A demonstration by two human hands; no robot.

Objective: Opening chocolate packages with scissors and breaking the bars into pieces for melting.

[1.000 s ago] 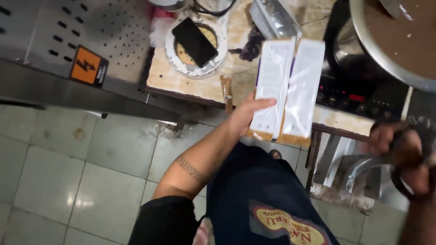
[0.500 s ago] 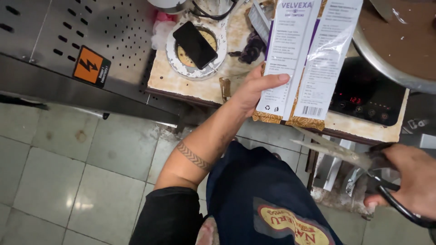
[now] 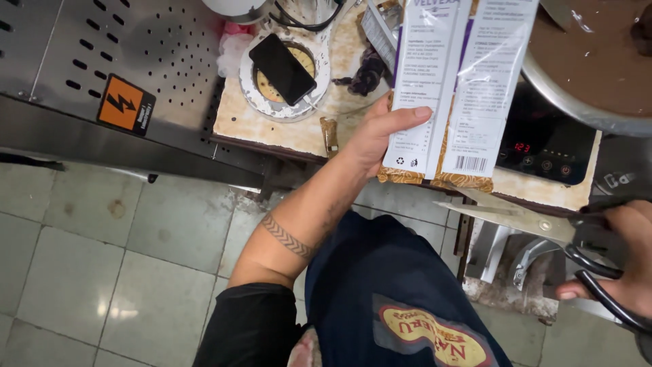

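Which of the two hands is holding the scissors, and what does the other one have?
The right hand grips the black-handled scissors, blades open and pointing left. The left hand instead holds a long white printed packet upright over the counter.

The left arm reaches forward and up from the lower middle of the view, forearm bare, a dark patterned band tattooed around it below the black sleeve. The left hand is raised, thumb stretched out to the right, fingers hidden behind what it grips. The right hand sits low at the right edge, fingers curled closed through black handle loops, knuckles upward.
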